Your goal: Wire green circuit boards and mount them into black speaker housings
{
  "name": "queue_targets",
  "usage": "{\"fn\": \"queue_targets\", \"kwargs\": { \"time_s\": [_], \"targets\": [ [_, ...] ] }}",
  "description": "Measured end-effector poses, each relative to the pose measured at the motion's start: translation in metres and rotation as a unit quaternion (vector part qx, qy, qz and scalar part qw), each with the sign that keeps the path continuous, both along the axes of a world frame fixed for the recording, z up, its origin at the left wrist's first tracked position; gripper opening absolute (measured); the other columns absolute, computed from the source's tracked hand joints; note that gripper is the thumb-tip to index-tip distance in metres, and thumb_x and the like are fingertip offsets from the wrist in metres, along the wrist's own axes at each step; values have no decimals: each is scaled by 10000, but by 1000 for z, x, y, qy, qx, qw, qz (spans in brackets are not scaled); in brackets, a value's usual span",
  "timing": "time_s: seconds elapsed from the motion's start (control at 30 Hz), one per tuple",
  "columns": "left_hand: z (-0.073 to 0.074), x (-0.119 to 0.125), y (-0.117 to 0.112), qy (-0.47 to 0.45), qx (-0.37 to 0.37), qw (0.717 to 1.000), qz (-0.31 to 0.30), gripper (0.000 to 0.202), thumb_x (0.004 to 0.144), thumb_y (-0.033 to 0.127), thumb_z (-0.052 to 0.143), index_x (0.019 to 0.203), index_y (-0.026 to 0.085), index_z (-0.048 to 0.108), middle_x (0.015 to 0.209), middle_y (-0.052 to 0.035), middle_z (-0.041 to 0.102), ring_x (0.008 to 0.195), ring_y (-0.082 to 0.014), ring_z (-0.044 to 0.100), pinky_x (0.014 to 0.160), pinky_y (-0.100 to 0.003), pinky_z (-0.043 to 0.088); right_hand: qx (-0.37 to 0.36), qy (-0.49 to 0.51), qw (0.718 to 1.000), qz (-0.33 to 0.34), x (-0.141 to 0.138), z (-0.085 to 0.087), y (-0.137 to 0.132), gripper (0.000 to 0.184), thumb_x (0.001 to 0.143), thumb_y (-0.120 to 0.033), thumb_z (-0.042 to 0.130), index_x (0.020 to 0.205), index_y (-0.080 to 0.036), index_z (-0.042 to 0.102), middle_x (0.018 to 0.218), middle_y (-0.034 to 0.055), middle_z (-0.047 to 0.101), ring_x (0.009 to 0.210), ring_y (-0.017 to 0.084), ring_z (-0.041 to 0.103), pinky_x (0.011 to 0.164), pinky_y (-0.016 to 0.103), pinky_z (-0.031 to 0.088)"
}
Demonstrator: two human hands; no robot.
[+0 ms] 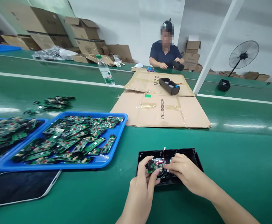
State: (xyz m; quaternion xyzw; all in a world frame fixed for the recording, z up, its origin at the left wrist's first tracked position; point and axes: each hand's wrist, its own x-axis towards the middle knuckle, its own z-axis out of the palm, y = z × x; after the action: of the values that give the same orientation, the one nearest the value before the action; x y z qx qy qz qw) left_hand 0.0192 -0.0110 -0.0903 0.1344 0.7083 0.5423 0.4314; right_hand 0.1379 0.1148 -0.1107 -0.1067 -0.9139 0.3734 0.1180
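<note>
Board of green circuitry (152, 167), small and oblong, is held between thumb and fingers of a worker's left hand (140, 185), over an open, rectangular black plastic case (196, 160) on the green tabletop (108, 196). In the head view, the case lies lengthwise, left to right, near the close edge of a flattened brown cardboard sheet (149, 119), past the right edge of a blue plastic tray (56, 167) heaped with similar boards (72, 137). The right hand (187, 171), fingertips gathered narrow, meets the board's right end; from here I cannot tell whether they close on anything. That end looks like the critical spot: the board's long axis seems to run roughly with the case's, the right hand nearer the thin red wire (163, 154) rising by the case's far edge. Beyond the cardboard's far edge, a co-worker (156, 53) in navy handles a black object (179, 66).
</note>
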Motion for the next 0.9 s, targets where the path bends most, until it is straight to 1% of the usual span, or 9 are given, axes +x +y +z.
{"fn": "queue_targets", "kwargs": {
  "time_s": [0.1,0.17,0.23,0.3,0.43,0.57,0.67,0.77,0.9],
  "targets": [
    [-1,0,1,5,-8,1000,-11,355,783,355,551,1122,333,449,760,78,678,676,-22,661,620,-14,552,-47,-9,996,-71,0,1,0,155,895,-54,564,861,-178,651,752,-3,577,755,184,483,690,318,361],
    [-3,0,1,10,-11,1000,-17,356,780,360,557,1123,339,465,765,83,682,675,-18,658,628,-20,556,-87,-23,990,-112,-1,1,0,168,878,-68,601,769,-190,638,737,-24,584,754,172,498,683,305,357],
    [-5,0,1,13,-11,1000,-21,360,771,375,568,1119,342,482,774,86,682,686,-23,658,630,-34,564,-117,-23,987,-108,-1,0,-1,198,886,-52,581,776,-205,642,759,-39,595,765,164,501,693,301,353],
    [-7,0,0,14,-7,1000,-27,377,763,378,581,1127,344,489,770,86,681,703,-29,660,635,-45,570,-113,-8,990,-82,-1,0,-2,203,905,-46,547,820,-205,641,783,-39,594,787,166,487,711,312,342],
    [-10,-2,-1,22,-4,999,-48,413,775,364,568,1177,342,475,720,84,679,668,-14,651,644,-19,551,6,24,998,-53,-3,-5,-3,134,878,-49,590,817,-166,615,752,-18,561,772,178,432,695,340,294],
    [-14,-4,-1,35,-11,996,-80,458,775,401,563,1216,350,451,743,78,688,663,-13,651,642,-6,535,114,40,992,-45,-5,-9,-8,129,849,-38,608,781,-146,597,735,-2,552,731,174,391,651,338,263],
    [-14,-4,-2,53,-13,995,-83,441,776,430,547,1204,361,470,762,74,692,659,-14,644,625,-12,530,184,52,981,-45,-5,-8,-12,159,883,-65,544,748,-140,582,701,17,520,693,181,358,631,342,255],
    [-13,-3,-2,69,-9,994,-81,464,773,450,537,1218,333,475,720,53,682,620,-30,624,615,-52,543,251,62,965,-43,-5,-7,-15,234,919,-76,442,731,-129,572,683,35,487,672,187,337,617,347,248],
    [-11,-2,-2,79,-5,993,-84,468,772,447,531,1216,302,493,628,42,648,563,-42,591,588,-78,541,300,58,951,-42,-6,-7,-19,287,921,-57,392,696,-121,558,668,46,469,663,191,340,604,348,241]
  ]
}}
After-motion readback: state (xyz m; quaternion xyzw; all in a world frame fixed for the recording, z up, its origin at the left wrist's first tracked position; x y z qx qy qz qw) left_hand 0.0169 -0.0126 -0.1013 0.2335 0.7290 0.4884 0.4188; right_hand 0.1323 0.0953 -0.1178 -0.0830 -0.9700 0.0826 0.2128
